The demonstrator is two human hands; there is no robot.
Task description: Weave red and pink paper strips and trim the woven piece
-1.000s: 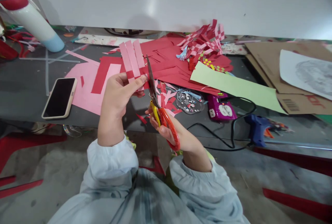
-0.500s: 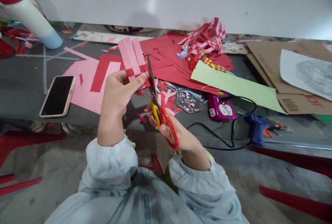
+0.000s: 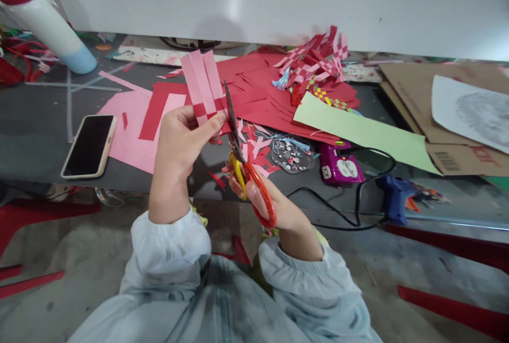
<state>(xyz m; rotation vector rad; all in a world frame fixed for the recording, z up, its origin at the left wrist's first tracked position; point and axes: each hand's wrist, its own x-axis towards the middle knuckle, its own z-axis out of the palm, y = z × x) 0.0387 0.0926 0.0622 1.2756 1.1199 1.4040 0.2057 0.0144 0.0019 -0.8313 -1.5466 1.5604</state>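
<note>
My left hand [image 3: 178, 136] pinches a woven piece of pink and red paper strips [image 3: 204, 83] between thumb and fingers, its pink strips standing upward. My right hand [image 3: 254, 192] has its fingers through the red and yellow handles of the scissors [image 3: 260, 194]. The dark blades point up, right beside the woven paper's right edge near my left thumb; whether they touch it I cannot tell. Small pink and red paper scraps [image 3: 258, 147] lie behind the scissors. Beyond them is a pile of red paper [image 3: 254, 88], with checkered woven strips [image 3: 318, 62] on its right side.
A phone [image 3: 89, 146] and pink paper [image 3: 131, 141] lie at left, near a bottle [image 3: 51, 25]. To the right are a light green sheet [image 3: 361, 131], a clear dish of beads [image 3: 291, 155], a purple box [image 3: 340, 164] with a black cable, a blue glue gun [image 3: 395, 197] and cardboard [image 3: 413, 94].
Almost nothing differs. The pink strips' upper ends have shifted slightly upward, while both hands and the scissors stay nearly in place.
</note>
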